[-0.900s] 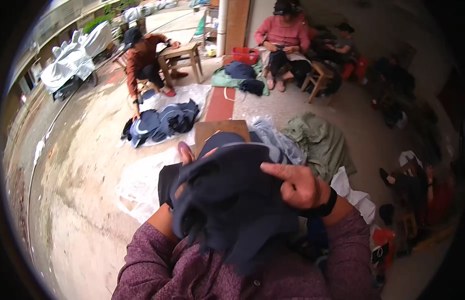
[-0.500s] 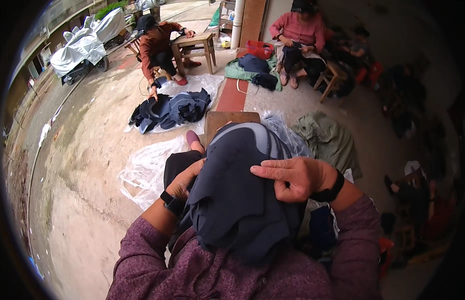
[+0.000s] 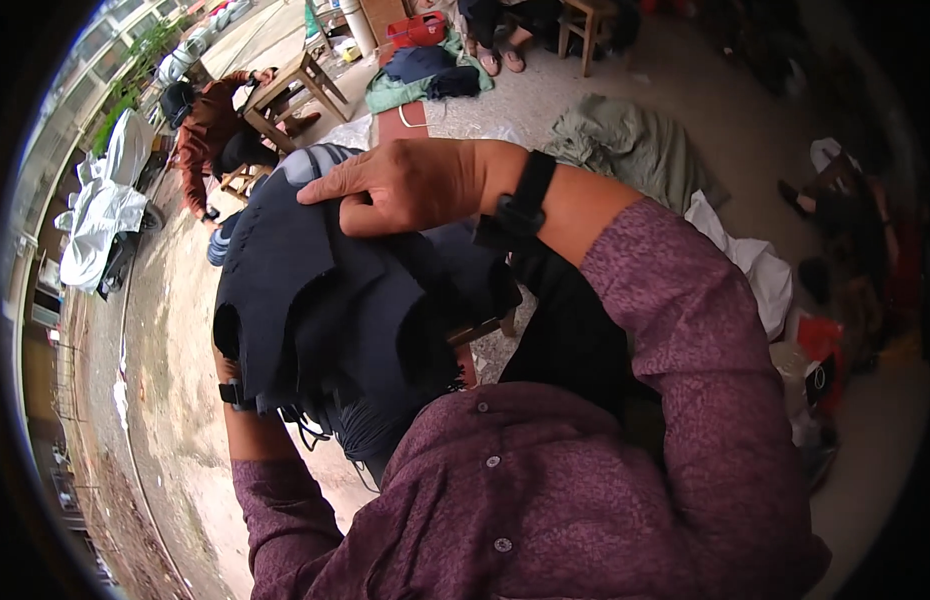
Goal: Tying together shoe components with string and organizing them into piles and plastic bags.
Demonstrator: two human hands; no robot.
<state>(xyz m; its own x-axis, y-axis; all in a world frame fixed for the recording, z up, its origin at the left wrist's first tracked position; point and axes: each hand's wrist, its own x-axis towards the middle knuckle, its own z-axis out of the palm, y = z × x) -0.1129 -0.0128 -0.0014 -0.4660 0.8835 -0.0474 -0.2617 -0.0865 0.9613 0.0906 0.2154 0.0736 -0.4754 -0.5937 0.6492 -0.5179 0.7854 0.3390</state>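
Observation:
A thick stack of dark navy fabric pieces (image 3: 285, 270), with grey curved bands (image 3: 301, 166) along its far edge, is held up in front of my chest. My left forearm (image 3: 257, 435) reaches up behind it; the stack hides that hand's fingers, and the hand supports the pieces from the far left side. Over the top edge lies my right hand (image 3: 410, 185), its index finger stretched out onto the fabric by the grey bands. The other fingers and the thumb are curled beneath, with no fabric visible between them. Loose dark strings hang below the stack.
A person in a rust-coloured top (image 3: 210, 130) sits at a wooden stool (image 3: 295, 95) at the far left. Beyond my stack lie a green cloth with dark fabric (image 3: 425, 75), a red basket (image 3: 415, 30) and a grey-green sack (image 3: 625, 145). White plastic (image 3: 755, 260) lies to the right.
My view has turned. The stack and both arms have shifted left in it, and my right hand has moved up to the stack's far edge, now with only the index finger stretched out.

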